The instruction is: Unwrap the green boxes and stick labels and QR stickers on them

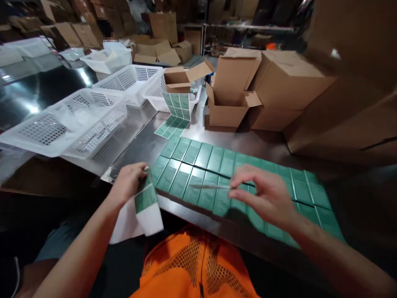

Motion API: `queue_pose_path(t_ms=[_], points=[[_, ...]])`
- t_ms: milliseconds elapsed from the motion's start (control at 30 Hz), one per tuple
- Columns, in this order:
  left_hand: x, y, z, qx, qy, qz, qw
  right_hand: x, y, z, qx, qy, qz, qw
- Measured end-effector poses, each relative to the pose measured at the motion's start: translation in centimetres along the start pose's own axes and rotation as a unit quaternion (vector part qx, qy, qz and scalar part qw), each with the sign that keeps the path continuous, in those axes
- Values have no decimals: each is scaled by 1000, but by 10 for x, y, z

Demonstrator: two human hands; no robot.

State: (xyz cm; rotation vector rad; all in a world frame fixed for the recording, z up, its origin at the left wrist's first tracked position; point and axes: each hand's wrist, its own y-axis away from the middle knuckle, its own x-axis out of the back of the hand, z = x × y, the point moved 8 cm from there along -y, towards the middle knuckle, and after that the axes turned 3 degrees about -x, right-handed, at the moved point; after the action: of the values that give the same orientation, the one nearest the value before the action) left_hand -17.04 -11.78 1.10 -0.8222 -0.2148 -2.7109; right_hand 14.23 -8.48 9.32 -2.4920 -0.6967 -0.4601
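Steel table edge beneath hands

You worked in dim light; overhead lamps threw white glare spots onto the dark glossy surface at the far left. Your right hand was smeared by motion blur and cast a soft shadow on the green sheets. The wide lens bent the edges, and the cardboard boxes at right loomed blurred.

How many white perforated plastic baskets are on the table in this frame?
3 clearly: a near basket at left, a middle basket behind it, and a far basket beside the small open carton. More may be hidden.
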Motion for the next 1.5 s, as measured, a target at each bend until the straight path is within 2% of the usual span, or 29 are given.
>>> queue_pose_path(t_ms=[67,167,267,367,467,600,733,867,1100,1500], points=[[-30,-1,22,-46,-76,-82,993,7,-27,50,-123,4,3,992],[-69,-9,46,-81,-140,-151,975,-1,-57,108,-244,-50,-57,967],[-98,-26,50,-66,-104,-222,967,-13,-75,135,-290,-105,-126,943],[-120,-40,49,-75,-44,-302,949,-20,-87,148,-308,-125,-154,930],[-132,-53,47,-93,-58,-297,949,-26,-96,161,-317,-129,-161,926],[-147,-64,37,-46,-91,-259,961,-32,-105,188,-311,-114,-144,933],[-165,-70,27,-4,-113,-261,959,-35,-104,214,-311,-66,-128,939],[-172,-74,21,20,-125,-265,956,-37,-102,224,-298,-16,-126,946],[-175,-76,20,36,-169,-277,945,-34,-104,218,-293,60,-103,949],[-181,-84,23,44,-214,-294,931,-35,-103,218,-279,102,-95,950]])
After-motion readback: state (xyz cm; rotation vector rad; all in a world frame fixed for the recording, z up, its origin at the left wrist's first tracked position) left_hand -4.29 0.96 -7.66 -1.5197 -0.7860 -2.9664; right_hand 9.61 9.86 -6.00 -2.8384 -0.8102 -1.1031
